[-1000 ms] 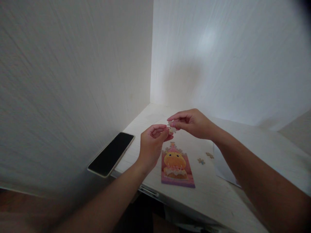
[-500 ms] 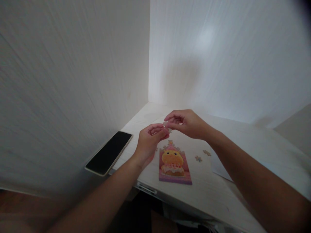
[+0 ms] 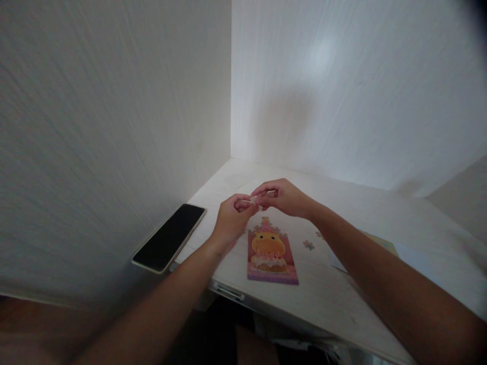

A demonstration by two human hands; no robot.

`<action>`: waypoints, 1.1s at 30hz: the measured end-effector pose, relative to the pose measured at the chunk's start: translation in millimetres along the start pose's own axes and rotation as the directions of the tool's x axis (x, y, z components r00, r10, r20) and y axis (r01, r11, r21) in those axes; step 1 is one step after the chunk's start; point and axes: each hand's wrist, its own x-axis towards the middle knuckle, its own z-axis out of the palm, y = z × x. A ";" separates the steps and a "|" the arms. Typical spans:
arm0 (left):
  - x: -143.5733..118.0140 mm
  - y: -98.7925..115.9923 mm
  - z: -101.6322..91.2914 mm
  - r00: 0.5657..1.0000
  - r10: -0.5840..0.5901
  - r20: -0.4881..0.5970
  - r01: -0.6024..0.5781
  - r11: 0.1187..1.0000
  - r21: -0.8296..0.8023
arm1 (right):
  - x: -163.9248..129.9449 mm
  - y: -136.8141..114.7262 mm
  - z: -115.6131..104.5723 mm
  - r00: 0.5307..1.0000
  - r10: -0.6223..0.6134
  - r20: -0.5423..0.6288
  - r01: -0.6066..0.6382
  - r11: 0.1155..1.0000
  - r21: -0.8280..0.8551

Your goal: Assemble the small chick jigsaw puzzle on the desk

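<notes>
A: What's leftmost?
B: A phone (image 3: 169, 236), then the left hand (image 3: 229, 221) and right hand (image 3: 286, 197), fingertips pinched on one puzzle piece (image 3: 254, 201) (held above the puzzle (image 3: 270, 251)).
A: Further right?
B: A loose piece (image 3: 308, 245).

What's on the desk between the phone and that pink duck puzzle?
In the head view, only bare pale desk lies between the phone and the puzzle. The left hand and its forearm pass above that stretch, holding a small piece.
</notes>
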 end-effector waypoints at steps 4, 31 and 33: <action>0.7 -3.7 -3.6 0.998 -0.064 0.005 0.063 0.994 0.085 | 1.5 17.2 -1.0 0.996 0.083 0.022 -0.084 0.993 0.078; 1.4 -4.7 0.8 0.977 0.167 0.132 -0.204 0.553 0.808 | 5.0 38.0 -16.3 0.982 0.060 0.177 -0.018 0.974 -0.227; 1.3 -4.5 0.4 0.975 0.171 0.143 -0.213 0.519 0.828 | 4.3 36.8 -19.2 0.973 0.065 0.220 -0.005 0.965 -0.261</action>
